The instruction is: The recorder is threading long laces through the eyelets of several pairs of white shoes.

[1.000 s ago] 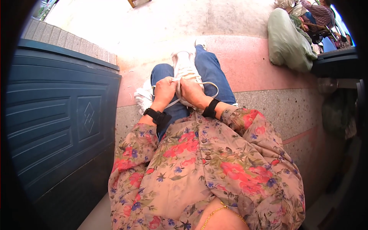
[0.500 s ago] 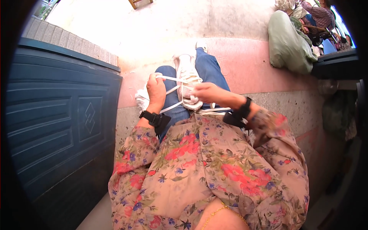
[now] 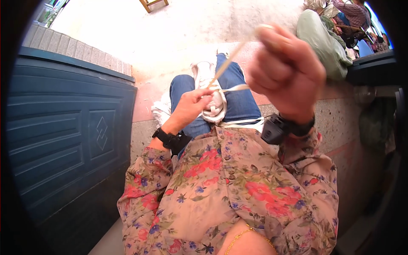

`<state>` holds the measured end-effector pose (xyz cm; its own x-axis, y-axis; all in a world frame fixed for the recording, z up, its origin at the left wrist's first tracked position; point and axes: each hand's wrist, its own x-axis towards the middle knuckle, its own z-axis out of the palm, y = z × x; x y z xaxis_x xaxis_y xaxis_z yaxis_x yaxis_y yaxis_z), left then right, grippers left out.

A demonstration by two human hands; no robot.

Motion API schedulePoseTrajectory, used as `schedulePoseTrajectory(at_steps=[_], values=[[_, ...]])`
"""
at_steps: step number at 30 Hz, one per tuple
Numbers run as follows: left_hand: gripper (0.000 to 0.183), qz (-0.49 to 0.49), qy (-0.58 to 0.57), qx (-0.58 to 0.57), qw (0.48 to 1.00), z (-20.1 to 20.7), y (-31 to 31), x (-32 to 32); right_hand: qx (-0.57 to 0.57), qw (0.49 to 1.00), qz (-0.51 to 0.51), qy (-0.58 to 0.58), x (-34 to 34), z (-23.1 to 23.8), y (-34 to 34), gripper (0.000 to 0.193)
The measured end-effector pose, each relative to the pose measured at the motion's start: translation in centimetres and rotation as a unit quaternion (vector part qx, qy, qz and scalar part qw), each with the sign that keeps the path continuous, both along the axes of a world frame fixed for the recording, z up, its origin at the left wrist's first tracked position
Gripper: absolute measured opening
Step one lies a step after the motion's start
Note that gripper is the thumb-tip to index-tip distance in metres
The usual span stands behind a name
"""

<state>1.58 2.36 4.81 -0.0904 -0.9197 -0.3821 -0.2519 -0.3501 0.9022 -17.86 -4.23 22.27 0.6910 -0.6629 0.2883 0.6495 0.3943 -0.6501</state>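
Note:
A white sneaker [image 3: 217, 103] with a pale mesh upper lies between my thighs in blue jeans, its toe pointing away from me. My left hand [image 3: 190, 109] is closed at the sneaker's left side, thumb and forefinger pinched at the lacing; how much of the shoe or lace they grip is partly hidden. Raised high to the right, my right hand [image 3: 289, 70] is curled, slightly blurred, pinching a white shoelace [image 3: 231, 60]. The lace runs taut and slanting from the sneaker up to those fingers. Another lace length [image 3: 236, 88] stretches rightward from the shoe and passes behind my right hand.
White laces [image 3: 242, 122] lie across my lap, and a white bundle [image 3: 161, 111] sits beside my left thigh. A blue panelled door [image 3: 68, 123] stands at left. A pale green sack [image 3: 313, 36] rests at far right, near people. Wooden stool legs [image 3: 155, 4] show at the top.
My right hand has swung up and right from the sneaker, drawing the lace out taut. My left hand has moved right, from holding a lace beside the shoe to the shoe's lacing.

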Motion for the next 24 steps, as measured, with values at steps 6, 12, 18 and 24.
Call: schedulePoseTrajectory(at_steps=[6, 12, 18, 24], values=[[0.019, -0.166, 0.162, 0.018, 0.973, 6.2, -1.4, -1.1, -0.084, 0.966, -0.137, 0.205, 1.7, -1.4, -3.1, 0.022], [0.018, 0.218, 0.335, -0.072, 0.914, 5.9, -1.9, 11.8, 0.157, 0.966, -0.203, 0.030, -8.8, -11.6, -11.0, 0.028], [0.025, 0.363, 0.115, -0.038, 0.924, 1.7, -0.1, 13.8, -0.181, 0.735, -0.237, 0.609, -5.0, -20.5, -4.7, 0.027], [0.028, 0.127, -0.048, 0.066, 0.988, -0.6, 1.1, 5.5, -0.218, 0.763, -0.096, 0.601, -2.0, -21.3, 0.9, 0.015]])
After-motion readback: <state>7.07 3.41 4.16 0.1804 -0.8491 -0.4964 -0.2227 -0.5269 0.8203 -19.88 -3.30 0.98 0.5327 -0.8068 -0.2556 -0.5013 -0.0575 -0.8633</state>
